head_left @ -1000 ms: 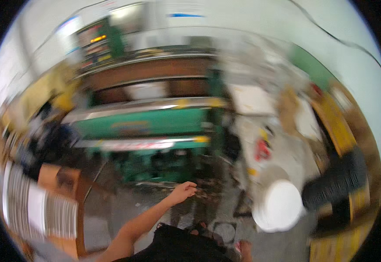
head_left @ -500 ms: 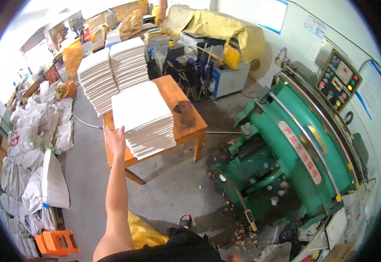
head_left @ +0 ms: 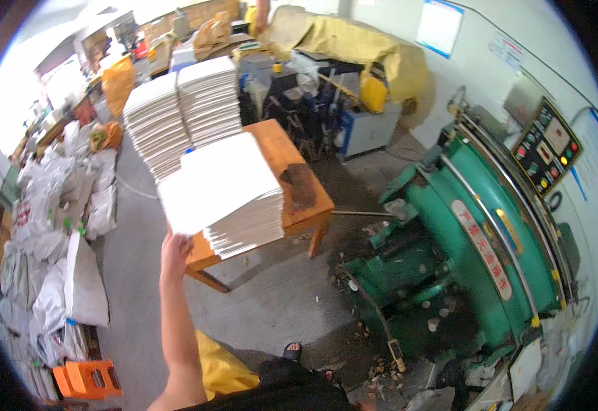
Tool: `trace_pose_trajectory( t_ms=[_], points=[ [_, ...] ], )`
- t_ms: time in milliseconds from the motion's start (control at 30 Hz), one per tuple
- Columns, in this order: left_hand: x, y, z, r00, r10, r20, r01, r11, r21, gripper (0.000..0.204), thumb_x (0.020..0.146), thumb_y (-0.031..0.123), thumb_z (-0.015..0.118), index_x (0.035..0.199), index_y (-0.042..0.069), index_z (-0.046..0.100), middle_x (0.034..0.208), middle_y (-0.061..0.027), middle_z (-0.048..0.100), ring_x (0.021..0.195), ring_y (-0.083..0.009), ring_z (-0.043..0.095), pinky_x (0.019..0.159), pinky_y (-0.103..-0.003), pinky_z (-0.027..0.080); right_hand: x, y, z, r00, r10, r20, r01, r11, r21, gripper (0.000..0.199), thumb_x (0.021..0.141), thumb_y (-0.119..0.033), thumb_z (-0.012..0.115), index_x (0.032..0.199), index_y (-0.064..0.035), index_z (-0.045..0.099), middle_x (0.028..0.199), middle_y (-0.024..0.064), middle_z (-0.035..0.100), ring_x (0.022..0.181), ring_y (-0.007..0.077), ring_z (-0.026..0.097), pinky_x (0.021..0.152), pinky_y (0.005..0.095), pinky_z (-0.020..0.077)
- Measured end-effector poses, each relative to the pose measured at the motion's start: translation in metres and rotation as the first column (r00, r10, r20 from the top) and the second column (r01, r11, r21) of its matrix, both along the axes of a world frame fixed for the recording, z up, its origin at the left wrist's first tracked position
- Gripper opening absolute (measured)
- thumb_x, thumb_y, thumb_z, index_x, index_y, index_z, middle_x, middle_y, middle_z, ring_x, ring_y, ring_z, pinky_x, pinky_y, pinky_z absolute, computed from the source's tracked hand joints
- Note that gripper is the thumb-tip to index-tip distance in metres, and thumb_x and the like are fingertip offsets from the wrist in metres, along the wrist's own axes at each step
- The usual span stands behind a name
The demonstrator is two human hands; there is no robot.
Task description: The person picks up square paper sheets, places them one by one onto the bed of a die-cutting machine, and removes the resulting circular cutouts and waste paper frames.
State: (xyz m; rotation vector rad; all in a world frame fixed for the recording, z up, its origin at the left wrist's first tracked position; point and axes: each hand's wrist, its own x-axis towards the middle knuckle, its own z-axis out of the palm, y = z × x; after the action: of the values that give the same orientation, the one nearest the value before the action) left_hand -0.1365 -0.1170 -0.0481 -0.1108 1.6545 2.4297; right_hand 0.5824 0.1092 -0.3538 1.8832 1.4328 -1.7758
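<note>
My left hand (head_left: 174, 253) is closed on the near-left corner of a white sheet (head_left: 210, 188). The sheet lies turned askew on top of a stack of white sheets (head_left: 251, 229), and its left part juts out past the stack's side. Under the stack is an orange-brown wooden table (head_left: 271, 140) with a dark stain on its right part. Two taller stacks of white sheets (head_left: 155, 127) rise just behind, toward the far left. My right hand does not show in the picture.
To the right stands a green machine (head_left: 443, 212) with a control panel (head_left: 545, 147) of lit buttons. White sacks (head_left: 86, 281) line the left side, near an orange stool (head_left: 86, 379). Debris (head_left: 384, 377) litters the floor by the machine. A yellow cover (head_left: 354, 41) drapes equipment behind.
My left hand, open beside the stack before, has closed on the top sheet's corner. That sheet has shifted left and toward me, turning askew. The view has tilted slightly.
</note>
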Motion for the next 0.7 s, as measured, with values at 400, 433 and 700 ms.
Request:
trace_pose_trajectory(
  t_ms=[400,433,700],
  points=[
    [0.013,0.025,0.054,0.966,-0.101,-0.24,0.136,0.982,0.134,0.039,0.094,0.025,0.055,0.123,0.0,0.049,0.113,-0.013,0.058,0.1,-0.0203,0.06,0.082,-0.032,0.049,-0.002,0.007,0.043,0.997,-0.013,0.082,0.004,0.994,0.109,0.035,0.091,-0.037,0.059,0.107,-0.0063,0.063,0.098,0.0096,0.064,0.089,0.0241,0.062,0.078,0.0359,0.0476],
    [0.008,0.04,0.048,0.957,-0.226,-0.182,0.259,0.948,0.184,0.041,0.093,0.025,0.057,0.125,0.0,0.049,0.114,-0.0129,0.059,0.101,-0.0195,0.06,0.082,-0.031,0.049,-0.031,0.023,0.082,0.994,0.044,0.097,-0.062,0.981,0.186,0.042,0.091,-0.04,0.058,0.115,-0.0065,0.063,0.109,0.0102,0.067,0.099,0.0251,0.064,0.086,0.0351,0.0491],
    [0.188,0.224,0.076,0.76,-0.646,-0.073,0.643,0.731,0.229,0.047,0.088,0.03,0.063,0.122,0.0,0.052,0.108,-0.0117,0.062,0.098,-0.0207,0.061,0.082,-0.039,0.053,-0.085,0.121,0.384,0.567,-0.047,-0.822,0.487,0.824,0.289,0.033,0.095,-0.017,0.055,0.123,0.0017,0.056,0.121,0.0167,0.06,0.113,0.0286,0.058,0.095,0.0398,0.0478]
  ],
)
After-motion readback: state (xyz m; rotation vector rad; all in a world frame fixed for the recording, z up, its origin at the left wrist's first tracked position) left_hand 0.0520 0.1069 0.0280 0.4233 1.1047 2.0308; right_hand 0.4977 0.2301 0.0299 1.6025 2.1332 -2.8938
